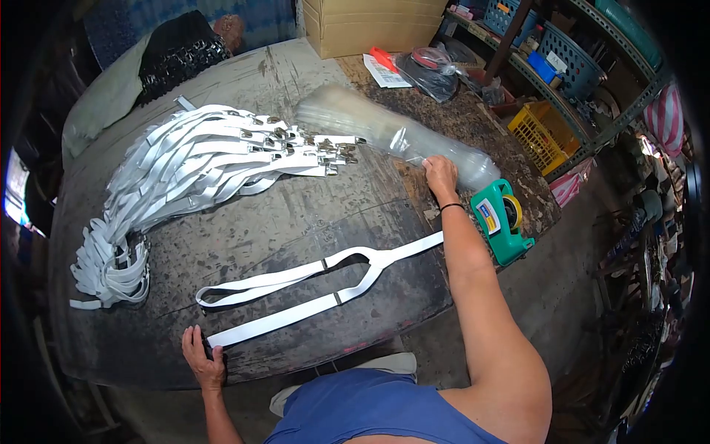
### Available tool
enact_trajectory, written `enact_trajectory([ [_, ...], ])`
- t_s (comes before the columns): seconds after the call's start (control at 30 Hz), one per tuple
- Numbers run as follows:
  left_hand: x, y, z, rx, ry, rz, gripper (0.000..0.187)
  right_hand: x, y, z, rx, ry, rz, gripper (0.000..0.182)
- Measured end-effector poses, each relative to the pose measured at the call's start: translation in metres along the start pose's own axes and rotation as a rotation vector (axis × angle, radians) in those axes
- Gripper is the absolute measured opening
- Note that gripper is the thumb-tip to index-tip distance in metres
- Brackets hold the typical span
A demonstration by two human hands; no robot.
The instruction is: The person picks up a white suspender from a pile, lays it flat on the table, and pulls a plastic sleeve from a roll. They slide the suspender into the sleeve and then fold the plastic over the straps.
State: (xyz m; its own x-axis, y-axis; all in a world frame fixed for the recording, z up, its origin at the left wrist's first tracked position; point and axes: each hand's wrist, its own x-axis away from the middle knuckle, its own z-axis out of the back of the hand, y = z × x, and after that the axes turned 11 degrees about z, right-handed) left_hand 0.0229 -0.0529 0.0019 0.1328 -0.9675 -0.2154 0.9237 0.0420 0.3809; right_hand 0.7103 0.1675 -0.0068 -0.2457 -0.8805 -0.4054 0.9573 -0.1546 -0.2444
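Observation:
One pair of white suspenders (325,277) lies stretched flat across the dark worktable (296,214), its Y-fork pointing right. My left hand (203,358) presses down on the near strap's left end at the table's front edge. My right hand (441,176) reaches far right and touches a stack of clear plastic bags (384,129); whether it grips a bag I cannot tell. A big pile of white suspenders with metal clips (192,174) fans across the left and middle of the table.
A green tape dispenser (501,220) sits just right of my forearm near the table edge. A cardboard box (373,26), papers and a dark bag stand at the back. Shelves with a yellow crate (543,133) and blue baskets run along the right.

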Motion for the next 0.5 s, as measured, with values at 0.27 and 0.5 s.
enact_trajectory([
  [0.27,0.0,0.004,0.002,0.053,0.035,-0.007,0.074,-0.046,-0.004,0.052,-0.187,0.137,-0.158,0.023],
  [0.5,0.001,-0.001,-0.001,0.078,0.097,-0.035,0.077,-0.095,-0.039,0.127,-0.293,0.226,0.083,0.035],
])
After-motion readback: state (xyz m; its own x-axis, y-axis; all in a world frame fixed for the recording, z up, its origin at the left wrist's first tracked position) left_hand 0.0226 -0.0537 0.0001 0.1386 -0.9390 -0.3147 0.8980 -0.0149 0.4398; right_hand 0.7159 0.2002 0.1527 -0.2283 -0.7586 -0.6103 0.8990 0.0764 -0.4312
